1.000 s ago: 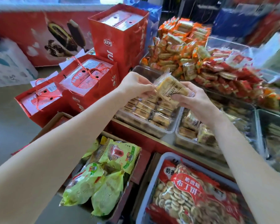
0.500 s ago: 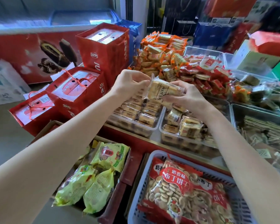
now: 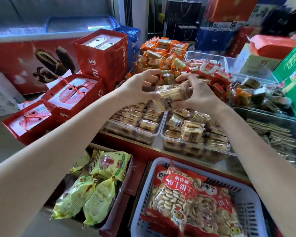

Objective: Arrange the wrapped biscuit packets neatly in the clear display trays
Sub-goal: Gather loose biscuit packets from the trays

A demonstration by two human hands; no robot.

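Left arm: bare, stretched forward and up toward the right hand.
Left hand (image 3: 140, 88): fingers curled, thumb pinching a packet's end.
Right arm: bare, angled inward.
Right hand (image 3: 197, 93): opposite the left hand, fingers curled over the packet.

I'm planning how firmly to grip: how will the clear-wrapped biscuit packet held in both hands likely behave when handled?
The biscuit packet probably keeps its block shape, since stacked biscuits show through the film. The glossy wrap looks slippery, so the left hand and right hand steadying it together seems sensible. The biscuits could crack if squeezed hard. It looks light for its size.
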